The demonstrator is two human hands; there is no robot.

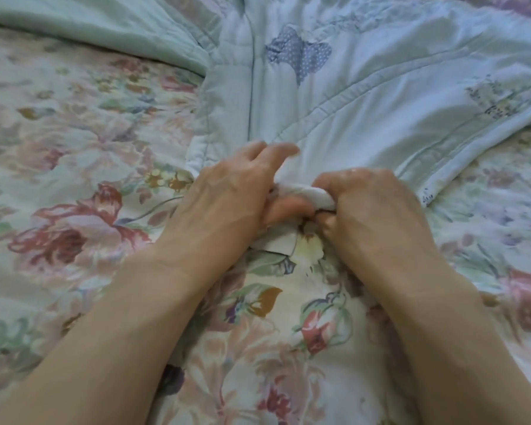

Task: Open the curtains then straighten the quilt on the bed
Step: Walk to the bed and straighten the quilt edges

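Observation:
A pale mint-green quilt (334,96) with stitched lines and a dotted blue patch lies bunched across the upper half of the view, its corner pulled down toward me. My right hand (371,207) is closed in a fist on that bunched corner. My left hand (230,191) lies beside it, thumb under the same fold and fingers spread on top of the fabric. Both hands touch at the quilt's corner. No curtains are in view.
Under the quilt lies a floral bedspread (83,185) with pink and red flowers, filling the left, bottom and right of the view. A second fold of the green quilt (83,29) runs along the top left.

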